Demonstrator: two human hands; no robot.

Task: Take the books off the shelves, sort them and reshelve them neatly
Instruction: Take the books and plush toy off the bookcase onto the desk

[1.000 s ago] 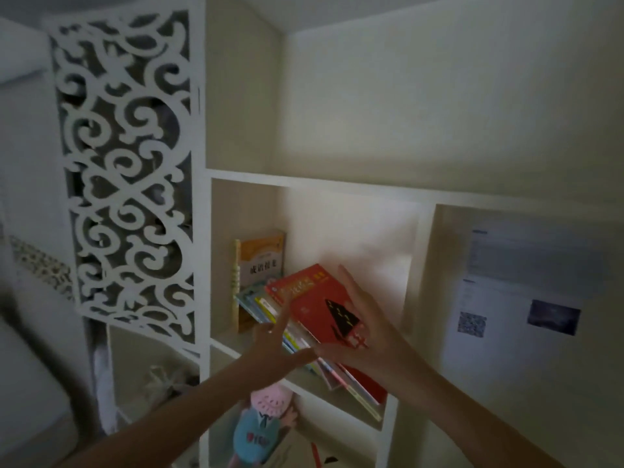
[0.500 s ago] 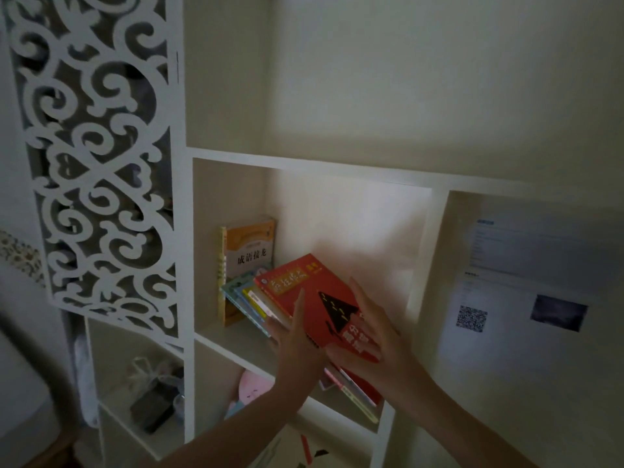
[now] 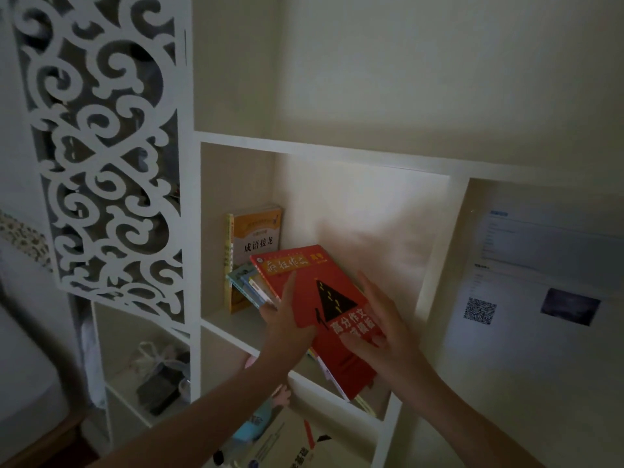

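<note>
left hand (image 3: 286,324): my thumb presses the red book (image 3: 331,271), fingers curled beneath.
right hand (image 3: 388,332): my fingers pinch its right edge.
red book: atop slanted stack (image 3: 248,287), over shelf (image 3: 226,324) front edge.

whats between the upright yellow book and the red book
In the head view, a few thin blue-edged books fan out between the yellow book and the red book, tucked under the red one.

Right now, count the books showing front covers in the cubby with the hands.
2: the orange book upright at left, and the red book tilted atop thinner books, gripped by the left hand and right hand. Others show only edges.
</note>
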